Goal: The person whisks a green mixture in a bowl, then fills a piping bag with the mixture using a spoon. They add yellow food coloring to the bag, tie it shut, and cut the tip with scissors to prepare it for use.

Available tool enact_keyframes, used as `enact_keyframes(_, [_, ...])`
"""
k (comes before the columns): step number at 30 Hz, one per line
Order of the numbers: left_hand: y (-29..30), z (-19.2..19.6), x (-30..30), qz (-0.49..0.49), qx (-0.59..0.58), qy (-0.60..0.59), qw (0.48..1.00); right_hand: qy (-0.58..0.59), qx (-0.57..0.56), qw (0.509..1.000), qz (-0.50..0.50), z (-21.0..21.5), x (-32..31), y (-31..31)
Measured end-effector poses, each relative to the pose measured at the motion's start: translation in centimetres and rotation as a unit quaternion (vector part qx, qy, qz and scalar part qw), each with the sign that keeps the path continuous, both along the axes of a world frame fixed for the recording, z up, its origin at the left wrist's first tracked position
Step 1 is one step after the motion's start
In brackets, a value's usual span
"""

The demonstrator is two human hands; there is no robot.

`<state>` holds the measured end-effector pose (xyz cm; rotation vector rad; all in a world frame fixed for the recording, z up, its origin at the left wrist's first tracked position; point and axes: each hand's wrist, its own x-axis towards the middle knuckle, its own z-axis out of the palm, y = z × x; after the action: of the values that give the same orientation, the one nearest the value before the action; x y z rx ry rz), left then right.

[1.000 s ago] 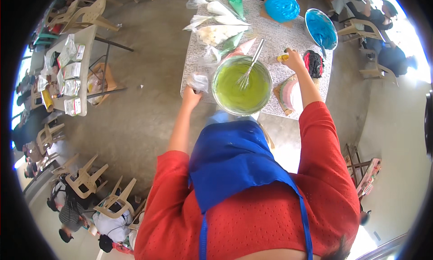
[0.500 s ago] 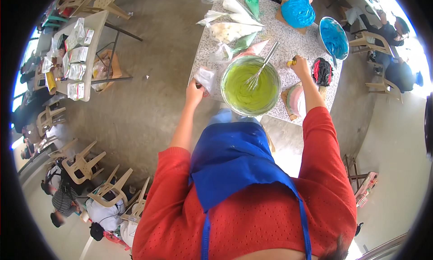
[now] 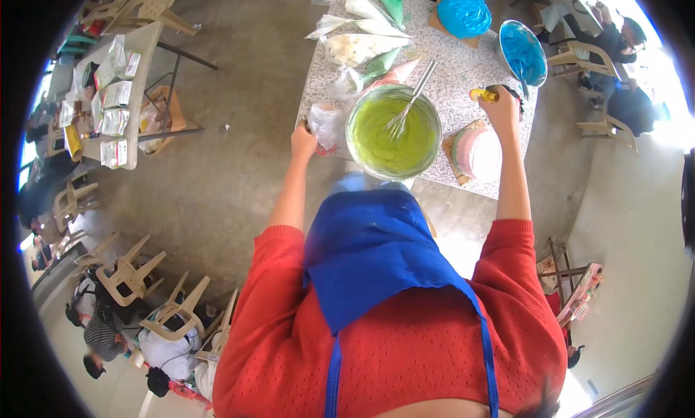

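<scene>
My left hand (image 3: 303,140) is at the table's near left edge, its fingers closed at the side of a crumpled clear plastic bag (image 3: 327,124). Between the hands stands a large metal bowl (image 3: 350,144) of light green frosting (image 3: 380,143), with a wire whisk (image 3: 420,81) leaning in it. My right hand (image 3: 503,108) is closed around a small yellow bottle (image 3: 483,95), held tilted to the left. Below that hand, a round pink-and-white cake (image 3: 478,153) sits on a brown board (image 3: 459,173). Part of a dark item shows behind my right fingers.
Filled piping bags (image 3: 369,48) lie at the table's far left. A blue plastic-wrapped mound (image 3: 463,14) and a bowl of blue frosting (image 3: 523,52) are at the far right. Another table (image 3: 148,45) with boxes stands left. Plastic chairs (image 3: 130,269) and people are around.
My right hand has moved right with the yellow bottle, now covering most of the red-and-black item. The view has shifted slightly. My left hand stays by the plastic bag.
</scene>
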<state>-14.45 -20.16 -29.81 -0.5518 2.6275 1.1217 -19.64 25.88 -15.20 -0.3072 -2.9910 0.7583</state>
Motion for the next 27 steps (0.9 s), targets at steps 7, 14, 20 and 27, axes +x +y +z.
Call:
enact_keyframes(7, [-1.7, -0.9, 0.5, 0.033, 0.026, -0.002, 0.999, -0.019, -0.099, 0.995, 0.005, 7.9, 4.5, -6.6])
enact_keyframes(14, [-4.0, 1.7, 2.1, 0.127, 0.061, 0.042, 0.989, -0.065, -0.099, 0.992, 0.046, 12.8, 7.7, -12.0])
enact_keyframes(20, [8.0, 24.1, 4.2, -0.212, 0.262, 0.142, 0.931, -0.053, -0.176, 0.974, 0.129, 15.5, 9.4, -15.3])
enact_keyframes(27, [12.9, 25.4, 5.5, -0.268, 0.369, 0.063, 0.888, 0.04, -0.201, 0.96, 0.189, 18.5, 10.6, -16.9])
